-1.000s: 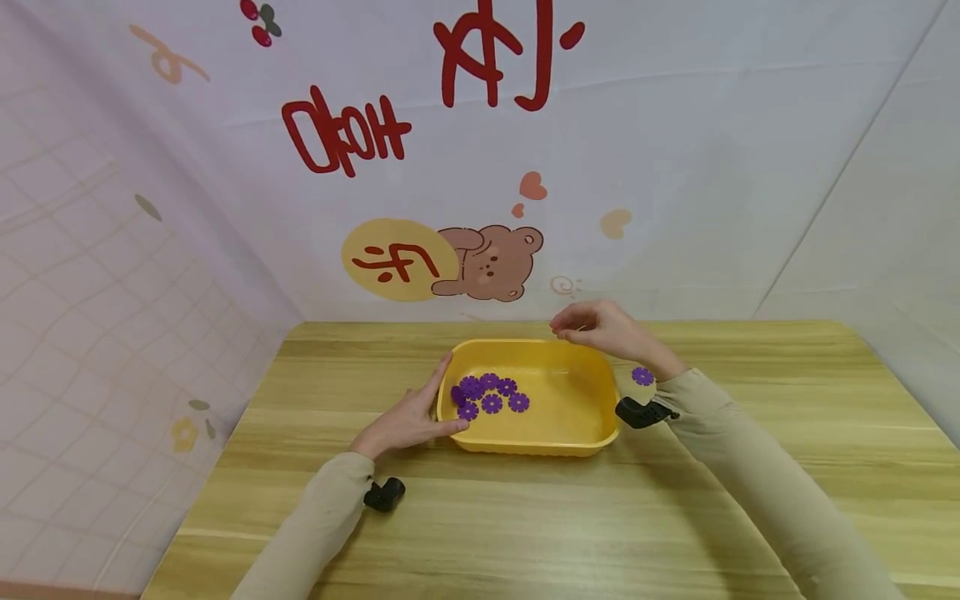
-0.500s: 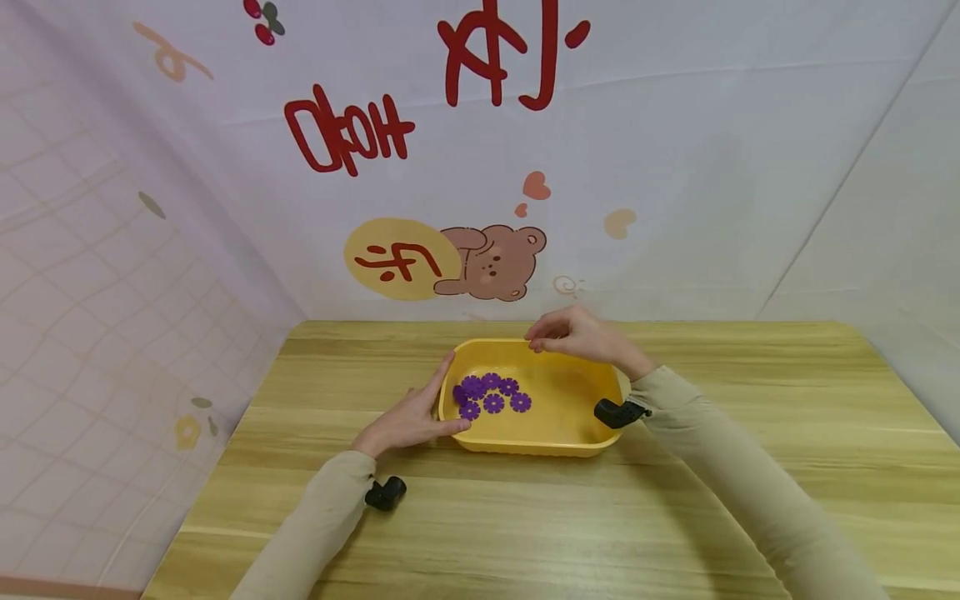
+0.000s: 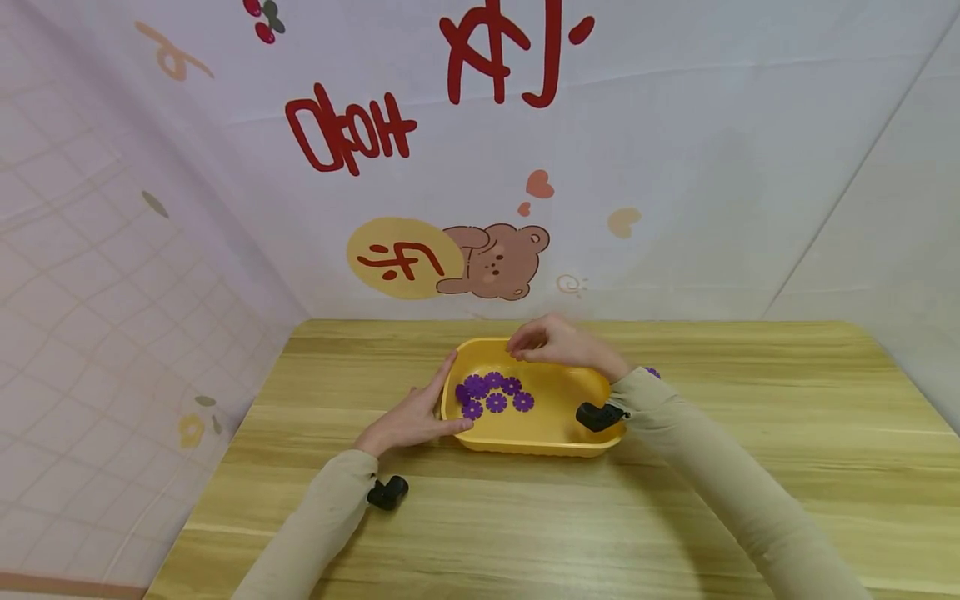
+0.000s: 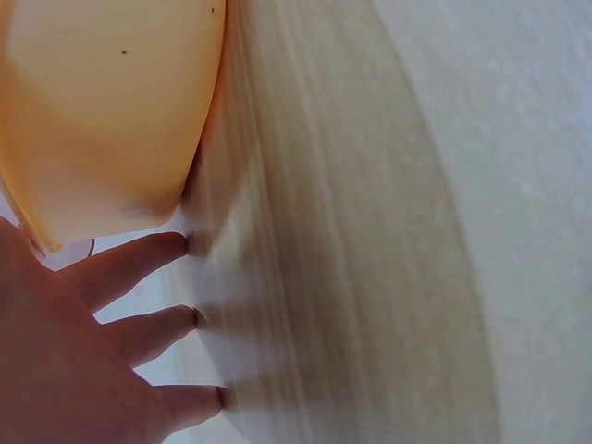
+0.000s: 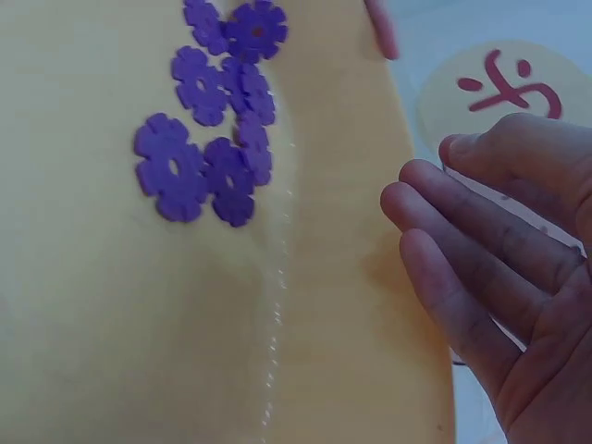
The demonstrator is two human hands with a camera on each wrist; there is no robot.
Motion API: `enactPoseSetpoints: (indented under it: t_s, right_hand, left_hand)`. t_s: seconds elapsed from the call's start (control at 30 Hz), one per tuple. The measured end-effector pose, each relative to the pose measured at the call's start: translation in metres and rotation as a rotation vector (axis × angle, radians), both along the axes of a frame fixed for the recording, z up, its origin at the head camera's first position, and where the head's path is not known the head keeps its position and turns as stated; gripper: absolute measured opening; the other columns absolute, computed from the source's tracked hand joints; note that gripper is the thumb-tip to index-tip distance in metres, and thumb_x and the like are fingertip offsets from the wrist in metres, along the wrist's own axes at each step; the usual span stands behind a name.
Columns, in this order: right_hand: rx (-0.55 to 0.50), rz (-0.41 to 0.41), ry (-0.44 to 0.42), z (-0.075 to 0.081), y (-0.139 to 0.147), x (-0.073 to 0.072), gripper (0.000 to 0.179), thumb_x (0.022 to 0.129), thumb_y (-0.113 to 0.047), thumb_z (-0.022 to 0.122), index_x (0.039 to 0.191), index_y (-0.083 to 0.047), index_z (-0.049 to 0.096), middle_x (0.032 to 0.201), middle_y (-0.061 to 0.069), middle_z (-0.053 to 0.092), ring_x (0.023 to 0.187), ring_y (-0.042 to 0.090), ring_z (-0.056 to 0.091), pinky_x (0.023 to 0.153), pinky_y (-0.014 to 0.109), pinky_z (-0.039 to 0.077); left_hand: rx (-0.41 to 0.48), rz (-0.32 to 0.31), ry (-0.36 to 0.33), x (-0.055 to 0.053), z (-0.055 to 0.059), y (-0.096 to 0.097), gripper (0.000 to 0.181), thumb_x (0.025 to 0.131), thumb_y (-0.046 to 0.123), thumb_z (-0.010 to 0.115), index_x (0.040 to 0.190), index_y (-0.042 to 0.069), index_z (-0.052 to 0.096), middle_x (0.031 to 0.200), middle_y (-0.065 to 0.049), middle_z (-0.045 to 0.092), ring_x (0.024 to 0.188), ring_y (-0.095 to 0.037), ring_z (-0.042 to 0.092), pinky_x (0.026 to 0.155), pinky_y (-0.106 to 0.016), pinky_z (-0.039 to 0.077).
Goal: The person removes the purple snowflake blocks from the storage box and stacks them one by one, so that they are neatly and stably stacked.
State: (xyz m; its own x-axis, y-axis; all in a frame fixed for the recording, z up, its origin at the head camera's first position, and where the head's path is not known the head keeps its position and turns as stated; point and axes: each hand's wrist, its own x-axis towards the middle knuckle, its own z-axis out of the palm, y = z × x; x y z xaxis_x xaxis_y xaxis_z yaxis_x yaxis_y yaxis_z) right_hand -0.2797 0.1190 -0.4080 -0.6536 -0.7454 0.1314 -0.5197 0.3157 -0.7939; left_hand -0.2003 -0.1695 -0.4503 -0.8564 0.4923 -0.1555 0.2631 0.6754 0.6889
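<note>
Left grip (image 3: 411, 419) spreads straight fingers at the left end of a yellow tub (image 3: 551, 423), thumb over its rim, other fingertips touching the table (image 3: 487, 525); right grip (image 3: 557, 342) hovers by the far rim, fingers loosely bent around nothing. Behind the wood-grain table hangs a white cloth (image 3: 697, 175) printed with a bear (image 3: 504, 260) and red writing (image 3: 552, 50). On the table stands the tub, in which purple flower-shaped discs (image 3: 477, 387) lie clustered toward the left, some overlapping. Right of the tub, mostly hidden by the right sleeve (image 3: 697, 450), is what looks like one more purple disc (image 3: 652, 372).
</note>
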Motion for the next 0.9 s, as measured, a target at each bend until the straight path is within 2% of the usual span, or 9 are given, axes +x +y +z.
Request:
enactPoseSetpoints:
  t_s: [0.2,0.23,0.4,0.67,0.9]
  right_hand:
    - [0.06,0.038,0.002,-0.006,-0.01,0.001,0.021,0.09,-0.001,0.063,0.109,0.008,0.068,0.103,0.02,0.069,0.093,0.022,0.067,0.082,0.03,0.054]
    - [0.064,0.042,0.0,-0.013,-0.011,-0.002,0.022,0.091,-0.002,0.064,0.11,0.007,0.068,0.104,0.02,0.069,0.093,0.019,0.067,0.082,0.03,0.054]
    - [0.093,0.075,0.01,-0.019,-0.015,0.0,0.023,0.089,0.001,0.064,0.111,0.009,0.067,0.106,0.02,0.068,0.096,0.024,0.066,0.084,0.031,0.054]
    - [0.107,0.069,-0.022,-0.025,-0.018,0.001,0.028,0.091,0.002,0.062,0.118,0.01,0.064,0.116,0.021,0.065,0.109,0.034,0.061,0.092,0.039,0.051]
    - [0.193,0.086,0.011,-0.037,-0.024,0.001,0.033,0.091,-0.002,0.062,0.122,0.008,0.062,0.119,0.019,0.064,0.107,0.028,0.062,0.092,0.036,0.05]
  left_hand:
    - [0.006,-0.004,0.007,0.0,0.0,0.0,0.108,0.084,0.056,0.067,0.155,0.03,-0.01,0.158,-0.011,0.016,0.136,-0.041,0.03,0.11,-0.063,0.0]
    - [0.002,-0.003,0.005,0.001,0.0,0.0,0.108,0.084,0.056,0.067,0.155,0.03,-0.011,0.158,-0.01,0.015,0.136,-0.041,0.03,0.11,-0.062,0.0]
    - [-0.005,-0.006,0.008,0.001,0.0,0.0,0.109,0.084,0.056,0.067,0.154,0.031,-0.012,0.159,-0.008,0.014,0.137,-0.039,0.03,0.111,-0.062,0.0]
    - [-0.004,0.0,0.0,0.001,-0.001,0.0,0.109,0.084,0.056,0.067,0.154,0.032,-0.012,0.158,-0.008,0.016,0.136,-0.039,0.03,0.112,-0.06,0.0]
    - [-0.015,0.002,-0.003,0.001,-0.002,0.001,0.107,0.086,0.05,0.068,0.154,0.033,-0.013,0.159,-0.007,0.016,0.136,-0.04,0.031,0.112,-0.06,0.002]
